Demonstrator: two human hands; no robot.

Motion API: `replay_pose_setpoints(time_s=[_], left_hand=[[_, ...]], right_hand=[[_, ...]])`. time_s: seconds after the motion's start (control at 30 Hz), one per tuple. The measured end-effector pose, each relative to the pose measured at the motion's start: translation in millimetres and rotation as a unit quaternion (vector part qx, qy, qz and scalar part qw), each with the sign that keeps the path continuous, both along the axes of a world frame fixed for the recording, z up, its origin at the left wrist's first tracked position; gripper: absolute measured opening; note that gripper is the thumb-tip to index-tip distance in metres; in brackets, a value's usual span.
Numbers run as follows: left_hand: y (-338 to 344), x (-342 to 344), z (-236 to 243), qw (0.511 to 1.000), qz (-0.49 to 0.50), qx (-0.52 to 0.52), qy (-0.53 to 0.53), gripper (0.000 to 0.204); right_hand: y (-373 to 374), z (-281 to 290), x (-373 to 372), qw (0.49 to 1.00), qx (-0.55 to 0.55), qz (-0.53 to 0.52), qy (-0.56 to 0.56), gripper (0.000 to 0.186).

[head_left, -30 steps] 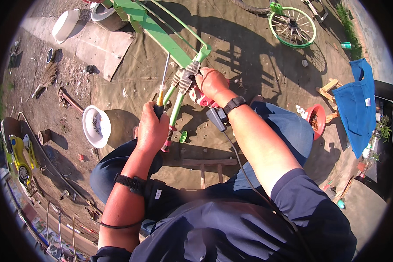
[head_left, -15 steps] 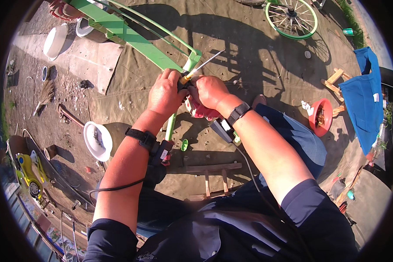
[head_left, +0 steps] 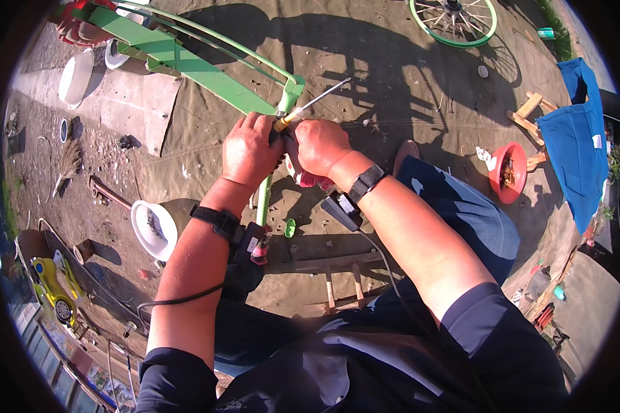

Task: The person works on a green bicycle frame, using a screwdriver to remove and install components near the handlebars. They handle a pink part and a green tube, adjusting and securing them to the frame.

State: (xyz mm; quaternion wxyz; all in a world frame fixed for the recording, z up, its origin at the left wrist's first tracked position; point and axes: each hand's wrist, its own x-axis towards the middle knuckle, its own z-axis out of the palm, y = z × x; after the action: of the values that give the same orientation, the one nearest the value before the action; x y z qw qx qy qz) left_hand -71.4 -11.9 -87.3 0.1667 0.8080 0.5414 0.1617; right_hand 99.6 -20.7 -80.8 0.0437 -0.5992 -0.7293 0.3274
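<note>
My left hand (head_left: 250, 150) is closed at the lower end of the green metal frame (head_left: 210, 77), its fingers around the handle end of a screwdriver (head_left: 320, 98). The yellow part of the handle shows between my hands, and the thin metal shaft slants up to the right. Pressed close beside it, my right hand (head_left: 318, 146) is a closed fist; what it grips is hidden. A red-and-white thing (head_left: 303, 177) shows beneath that fist. Below my left hand, a green tube (head_left: 264, 203) runs down toward my lap.
A green-rimmed spoked wheel (head_left: 455, 20) lies at the far right. White basins (head_left: 139, 230) and a yellow toy car (head_left: 52, 289) are on the left. On the right stand a red bowl (head_left: 508, 173), a wooden stool (head_left: 528, 113) and blue cloth (head_left: 572, 138). Cables hang from my wristbands.
The green frame and both my hands appear slightly further left in the view. My hands keep their closed grip, and the screwdriver's shaft still slants up to the right.
</note>
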Motion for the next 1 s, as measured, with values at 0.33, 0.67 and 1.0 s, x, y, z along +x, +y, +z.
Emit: replay_pose_setpoints(time_s=[0.33, 0.67, 1.0], left_hand=[[5.5, -1.0, 3.1, 0.998, 0.014, -0.034, -0.043, 0.029], [20.9, -14.1, 11.1, 0.99, 0.002, -0.126, -0.057, 0.032], [37.1, -22.1, 15.2, 0.986, -0.073, -0.142, -0.036, 0.027]], right_hand=[[-3.1, -11.6, 0.3, 0.999, 0.031, -0.019, 0.019, 0.021], [11.9, 3.6, -1.6, 0.999, 0.004, -0.019, -0.042, 0.047], [22.4, 0.5, -4.6, 0.998, -0.029, 0.031, -0.051, 0.036]])
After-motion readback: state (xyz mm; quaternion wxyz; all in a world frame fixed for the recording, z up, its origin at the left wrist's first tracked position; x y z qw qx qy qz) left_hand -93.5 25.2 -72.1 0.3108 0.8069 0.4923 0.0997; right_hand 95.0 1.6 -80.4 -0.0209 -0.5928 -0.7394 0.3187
